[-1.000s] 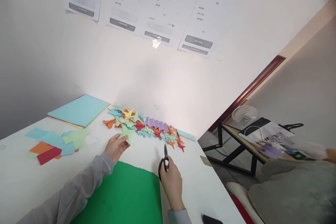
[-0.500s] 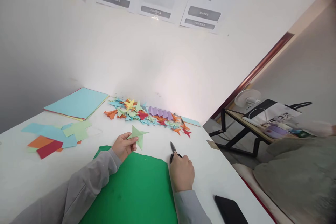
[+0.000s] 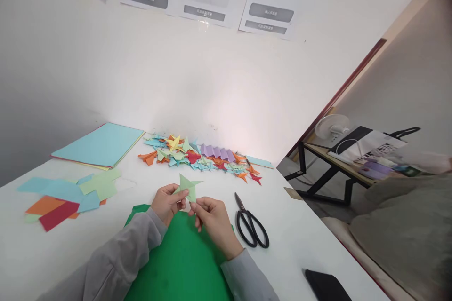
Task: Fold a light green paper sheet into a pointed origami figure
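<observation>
A light green folded paper shape (image 3: 188, 186) is pinched between both hands above the far edge of a green sheet (image 3: 180, 263). My left hand (image 3: 167, 202) grips its left side with closed fingers. My right hand (image 3: 212, 218) pinches its lower right part. Black scissors (image 3: 251, 226) lie flat on the white table (image 3: 282, 244), just right of my right hand and apart from it. Both arms wear grey sleeves.
A row of folded coloured paper figures (image 3: 201, 159) lies along the wall. A stack of coloured sheets (image 3: 100, 145) sits at the back left, loose paper scraps (image 3: 60, 197) at the left. A black phone (image 3: 325, 286) lies near the front right edge.
My right hand has put the scissors down on the table and moved left to pinch the green paper shape. The left hand kept holding the shape and drew it closer.
</observation>
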`<state>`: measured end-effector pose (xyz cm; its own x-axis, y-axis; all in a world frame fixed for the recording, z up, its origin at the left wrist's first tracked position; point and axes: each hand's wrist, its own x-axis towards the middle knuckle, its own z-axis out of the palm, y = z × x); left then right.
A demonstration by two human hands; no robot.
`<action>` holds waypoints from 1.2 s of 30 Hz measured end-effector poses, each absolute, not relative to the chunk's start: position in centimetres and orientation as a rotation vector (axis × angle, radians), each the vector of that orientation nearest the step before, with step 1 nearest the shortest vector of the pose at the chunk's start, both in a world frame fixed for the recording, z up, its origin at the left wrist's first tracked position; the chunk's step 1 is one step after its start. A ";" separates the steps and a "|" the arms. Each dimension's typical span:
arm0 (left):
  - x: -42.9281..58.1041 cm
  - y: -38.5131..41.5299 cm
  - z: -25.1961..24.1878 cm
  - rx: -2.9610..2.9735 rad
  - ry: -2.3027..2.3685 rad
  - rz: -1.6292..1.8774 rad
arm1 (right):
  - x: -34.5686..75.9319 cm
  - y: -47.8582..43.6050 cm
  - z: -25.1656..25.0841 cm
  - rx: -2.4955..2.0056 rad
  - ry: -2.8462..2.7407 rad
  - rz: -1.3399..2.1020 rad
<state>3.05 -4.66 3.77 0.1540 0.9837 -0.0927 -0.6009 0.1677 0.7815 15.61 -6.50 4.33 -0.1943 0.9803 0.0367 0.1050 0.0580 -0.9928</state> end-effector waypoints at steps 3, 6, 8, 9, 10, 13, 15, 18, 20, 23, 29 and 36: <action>3.3 -4.5 3.7 0.670 0.730 1.234 | 16.3 -7.0 4.1 -1.201 -1.404 1.218; 3.3 -4.3 3.7 0.604 0.709 1.275 | 16.8 -7.5 3.9 -1.201 -1.432 1.134; 3.2 -4.4 3.7 0.528 0.691 1.311 | 17.1 -7.4 3.8 -1.180 -1.387 1.101; 3.1 -4.4 3.8 0.504 0.685 1.293 | 17.1 -7.1 3.8 -1.163 -1.334 1.084; 3.0 -4.6 3.8 0.497 0.678 1.239 | 17.2 -6.8 3.7 -1.130 -1.280 1.086; 3.1 -5.3 4.0 0.503 0.620 0.969 | 17.1 -5.7 3.8 -0.987 -1.173 1.264; 3.2 -5.7 4.0 0.487 0.576 0.828 | 17.1 -5.2 4.0 -0.848 -1.139 1.468; 3.2 -6.1 4.2 0.476 0.542 0.722 | 17.1 -5.3 4.1 -0.610 -1.077 1.725; 3.2 -6.2 4.2 0.459 0.536 0.692 | 17.1 -5.7 4.0 -0.515 -1.024 1.820; 3.2 -6.4 4.2 0.456 0.543 0.617 | 17.1 -5.9 3.8 -0.528 -0.929 1.804; 4.1 -6.3 3.8 0.572 0.665 0.548 | 17.3 -5.9 4.1 -0.616 -0.809 1.720; 3.7 -5.2 3.8 0.692 0.870 1.028 | 18.0 -5.5 3.9 -0.823 -0.684 1.475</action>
